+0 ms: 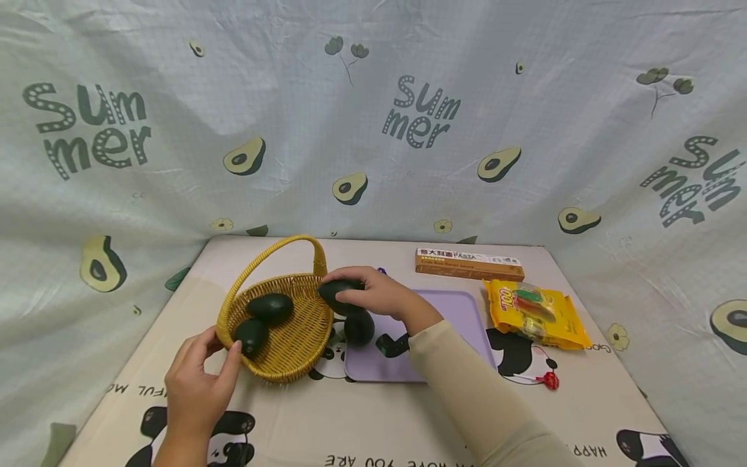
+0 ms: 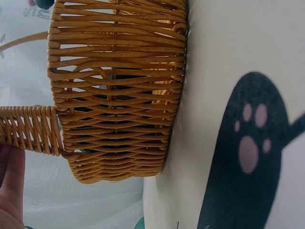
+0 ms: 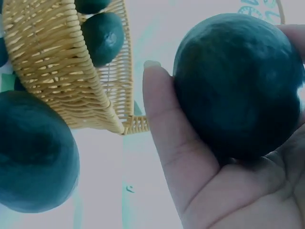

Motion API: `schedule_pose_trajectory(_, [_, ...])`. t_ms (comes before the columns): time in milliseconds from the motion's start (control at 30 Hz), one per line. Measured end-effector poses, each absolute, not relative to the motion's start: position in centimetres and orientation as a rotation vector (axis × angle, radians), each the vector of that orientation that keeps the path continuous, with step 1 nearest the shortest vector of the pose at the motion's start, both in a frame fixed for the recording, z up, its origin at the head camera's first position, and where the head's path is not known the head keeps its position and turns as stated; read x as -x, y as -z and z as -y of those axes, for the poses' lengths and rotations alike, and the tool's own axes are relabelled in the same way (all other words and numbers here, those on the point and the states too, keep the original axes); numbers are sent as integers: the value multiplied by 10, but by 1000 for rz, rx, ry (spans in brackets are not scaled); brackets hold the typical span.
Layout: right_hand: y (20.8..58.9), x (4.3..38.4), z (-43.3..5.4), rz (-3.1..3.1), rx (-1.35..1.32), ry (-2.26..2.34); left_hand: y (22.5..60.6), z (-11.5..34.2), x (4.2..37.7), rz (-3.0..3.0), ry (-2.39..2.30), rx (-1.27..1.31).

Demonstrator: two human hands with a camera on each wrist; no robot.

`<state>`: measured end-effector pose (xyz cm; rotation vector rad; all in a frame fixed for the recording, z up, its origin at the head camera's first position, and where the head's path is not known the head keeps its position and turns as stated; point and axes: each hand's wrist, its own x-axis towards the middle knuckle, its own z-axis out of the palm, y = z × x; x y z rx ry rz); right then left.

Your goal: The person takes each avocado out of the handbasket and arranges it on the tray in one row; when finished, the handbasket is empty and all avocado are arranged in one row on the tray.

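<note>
My right hand (image 1: pixel 382 295) grips a dark green avocado (image 1: pixel 337 293) by the right rim of the yellow wicker basket (image 1: pixel 303 324). In the right wrist view, the thumb and palm curve round this avocado (image 3: pixel 238 86). Inside the basket lie two more avocados, the upper (image 1: pixel 270 307) and the lower (image 1: pixel 252 337). A further avocado (image 1: pixel 358 328) sits at the left side of the lilac tray (image 1: pixel 373 371), just below the held one. With thumb and fingers, my left hand (image 1: pixel 201 379) holds the basket at the foot of its handle (image 2: pixel 28 126).
A dark green item (image 1: pixel 392 346) lies on the tray, partly hidden by the right sleeve. Behind the tray is a pasta box (image 1: pixel 469 264). To the right are a yellow snack packet (image 1: pixel 533 313) and a red lollipop (image 1: pixel 550 380).
</note>
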<state>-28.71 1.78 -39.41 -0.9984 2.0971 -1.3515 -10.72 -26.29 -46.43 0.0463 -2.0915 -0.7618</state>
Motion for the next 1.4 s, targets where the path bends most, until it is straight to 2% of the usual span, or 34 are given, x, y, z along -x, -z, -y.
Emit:
schedule_pose_trajectory(800, [404, 282, -56, -2254, 818, 1505, 464, 262, 107, 2112, 770, -66])
schedule_pose_trajectory(1400, [432, 280, -83, -2340, 617, 1555, 464, 264, 108, 2115, 771, -49])
